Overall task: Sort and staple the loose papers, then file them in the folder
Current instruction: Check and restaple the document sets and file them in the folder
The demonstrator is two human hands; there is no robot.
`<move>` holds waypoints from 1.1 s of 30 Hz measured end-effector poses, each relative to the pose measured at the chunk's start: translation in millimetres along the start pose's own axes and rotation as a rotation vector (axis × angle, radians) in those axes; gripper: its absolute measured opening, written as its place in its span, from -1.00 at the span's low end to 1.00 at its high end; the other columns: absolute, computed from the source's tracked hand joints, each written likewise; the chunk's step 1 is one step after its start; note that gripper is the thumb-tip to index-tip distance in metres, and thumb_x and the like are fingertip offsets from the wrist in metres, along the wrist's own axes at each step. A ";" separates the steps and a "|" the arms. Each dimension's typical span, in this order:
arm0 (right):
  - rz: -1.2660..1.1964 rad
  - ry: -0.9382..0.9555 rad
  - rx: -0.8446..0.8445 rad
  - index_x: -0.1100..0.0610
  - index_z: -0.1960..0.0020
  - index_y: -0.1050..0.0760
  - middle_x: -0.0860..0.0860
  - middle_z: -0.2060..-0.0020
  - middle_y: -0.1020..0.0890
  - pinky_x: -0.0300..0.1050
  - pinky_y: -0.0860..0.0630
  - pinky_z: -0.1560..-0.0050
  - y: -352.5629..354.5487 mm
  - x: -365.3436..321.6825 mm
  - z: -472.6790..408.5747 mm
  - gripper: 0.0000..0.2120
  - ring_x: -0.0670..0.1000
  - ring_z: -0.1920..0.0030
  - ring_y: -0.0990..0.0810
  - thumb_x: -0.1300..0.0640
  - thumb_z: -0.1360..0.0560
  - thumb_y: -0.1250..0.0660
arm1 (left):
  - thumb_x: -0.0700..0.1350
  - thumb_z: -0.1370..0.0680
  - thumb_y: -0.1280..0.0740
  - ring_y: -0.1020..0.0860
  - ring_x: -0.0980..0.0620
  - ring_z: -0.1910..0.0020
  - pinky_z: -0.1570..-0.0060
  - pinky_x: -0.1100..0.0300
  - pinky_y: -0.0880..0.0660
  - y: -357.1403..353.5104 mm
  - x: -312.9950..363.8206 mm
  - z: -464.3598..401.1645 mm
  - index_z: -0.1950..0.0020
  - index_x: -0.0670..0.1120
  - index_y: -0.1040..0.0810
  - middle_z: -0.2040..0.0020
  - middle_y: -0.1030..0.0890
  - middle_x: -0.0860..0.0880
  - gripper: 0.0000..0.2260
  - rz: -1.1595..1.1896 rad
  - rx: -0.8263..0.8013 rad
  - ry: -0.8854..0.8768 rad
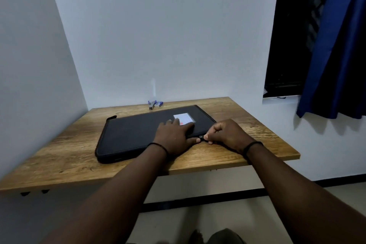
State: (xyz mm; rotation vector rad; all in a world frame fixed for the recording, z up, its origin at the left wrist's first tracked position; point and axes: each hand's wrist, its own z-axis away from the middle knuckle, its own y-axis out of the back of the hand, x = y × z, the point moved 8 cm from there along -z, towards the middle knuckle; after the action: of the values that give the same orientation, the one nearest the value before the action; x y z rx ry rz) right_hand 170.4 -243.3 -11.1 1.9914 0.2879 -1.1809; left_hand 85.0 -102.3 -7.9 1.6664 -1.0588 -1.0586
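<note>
Two bare forearms reach forward from the bottom of the view, each with a thin dark band at the wrist, and below them a bit of dark clothing shows at the lower edge. The left hand (174, 134) lies flat on the black folder (138, 132), fingers straight and spread over its cover, the thumb at the near edge. The right hand (225, 134) is curled just beside it, its thumb and forefinger pinching the small metal zipper pull (201, 137) on the folder's near edge, close to the right corner. The folder lies closed and flat on the wooden table (59, 156), roughly in the middle, turned a little so its right corner points away. A white label (185, 118) sits on the cover, partly under the left fingertips. At the far edge of the table, against the white wall, a small stapler (152, 104) lies next to a little blue box (159, 103). A blue curtain (336, 45) hangs at the right beside a dark window.
</note>
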 end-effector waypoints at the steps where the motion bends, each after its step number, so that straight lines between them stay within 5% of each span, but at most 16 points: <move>1: 0.001 0.002 0.028 0.18 0.28 -0.67 0.02 0.30 -0.72 -0.35 -0.50 0.21 2.6 1.5 -0.5 -0.87 -0.12 0.24 -0.67 0.17 -0.42 -0.54 | 0.44 -0.55 0.01 -0.46 -0.17 -0.28 -0.12 -0.03 -0.42 -3.2 2.1 -2.9 -0.50 0.21 -0.22 -0.34 -0.46 -0.11 -0.41 -0.012 0.008 -0.005; 6: 0.275 -0.024 0.322 0.10 0.34 -0.60 -0.05 0.38 -0.65 -0.15 -0.54 0.21 43.7 25.1 -8.2 -0.79 -0.08 0.29 -0.62 0.09 -0.43 -0.52 | 0.34 -0.62 0.09 -0.54 -0.17 -0.19 0.13 0.06 -0.46 1.6 -1.8 0.4 -0.53 0.20 -0.17 -0.29 -0.52 -0.06 -0.48 -0.074 0.102 -0.086; 13: 0.439 -0.015 0.258 0.00 0.22 -0.57 -0.16 0.22 -0.61 -0.17 -0.43 0.21 31.3 21.7 -25.2 -0.83 -0.11 0.17 -0.55 -0.03 -0.50 -0.44 | 0.47 -0.49 0.16 -0.60 -0.01 -0.14 0.11 0.15 -0.52 12.5 -24.4 21.6 -0.52 0.24 -0.29 -0.35 -0.54 0.07 -0.30 -0.014 0.086 -0.218; 17: 0.466 -0.022 0.233 -0.02 0.20 -0.54 -0.17 0.25 -0.59 -0.20 -0.35 0.27 25.0 19.0 -32.2 -0.87 -0.08 0.16 -0.55 0.03 -0.52 -0.36 | 0.56 -0.40 0.19 -0.58 0.14 0.18 0.25 0.24 -0.43 30.1 -30.2 0.8 -0.10 0.17 -0.67 0.11 -0.66 0.10 -0.21 0.175 0.144 -0.089; 19: 0.497 -0.021 0.215 -0.02 0.18 -0.52 -0.16 0.23 -0.59 -0.18 -0.37 0.24 23.4 18.2 -34.5 -0.88 -0.07 0.15 -0.54 0.04 -0.54 -0.33 | 0.52 -0.46 0.18 -0.59 0.03 0.01 0.10 0.15 -0.49 33.4 -21.0 -28.6 -0.11 0.13 -0.64 -0.01 -0.65 0.02 -0.25 0.201 0.159 -0.027; 21: 0.530 -0.009 0.204 -0.02 0.17 -0.49 -0.15 0.22 -0.59 -0.15 -0.39 0.22 21.9 18.6 -36.2 -0.87 -0.06 0.15 -0.53 0.02 -0.55 -0.31 | 0.45 -0.54 0.08 -0.48 -0.09 -0.30 -0.16 -0.01 -0.47 22.5 -11.7 -59.8 -0.41 0.17 -0.45 -0.33 -0.52 -0.05 -0.37 0.212 0.074 0.029; 24: 0.619 0.009 0.242 -0.01 0.18 -0.41 -0.11 0.18 -0.59 -0.11 -0.42 0.21 22.4 21.9 -39.4 -0.81 -0.02 0.15 -0.53 0.00 -0.57 -0.33 | 0.48 -0.52 0.08 -0.16 -0.18 -0.56 -0.44 -0.23 -0.17 -15.2 -5.7 -90.0 -0.58 0.21 -0.13 -0.59 -0.19 -0.07 -0.32 0.184 -0.175 0.099; 27: 0.703 -0.018 0.276 -0.02 0.15 -0.37 -0.06 0.12 -0.58 -0.07 -0.42 0.16 25.6 27.1 -52.1 -0.82 0.05 0.10 -0.54 0.02 -0.59 -0.31 | 0.51 -0.49 0.10 0.01 -0.21 -0.60 -0.49 -0.33 0.03 -41.5 -9.0 -97.9 -0.58 0.27 -0.06 -0.64 -0.03 -0.04 -0.30 0.207 -0.289 0.141; 33: 0.765 -0.033 0.256 0.07 -0.04 -0.44 0.06 -0.02 -0.61 -0.01 -0.54 0.04 15.3 27.1 -102.5 -0.93 0.15 -0.02 -0.59 0.10 -0.59 -0.28 | 0.49 -0.51 0.05 -0.01 -0.20 -0.60 -0.51 -0.30 0.00 -38.3 -10.8 -95.3 -0.57 0.32 -0.10 -0.63 -0.06 -0.01 -0.35 0.217 -0.272 0.112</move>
State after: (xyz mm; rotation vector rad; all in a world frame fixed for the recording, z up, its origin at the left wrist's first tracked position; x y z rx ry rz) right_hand 259.1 -184.4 0.9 2.0011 -0.6265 -0.7660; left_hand 179.2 -61.1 -17.2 1.3444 -0.9524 -0.9114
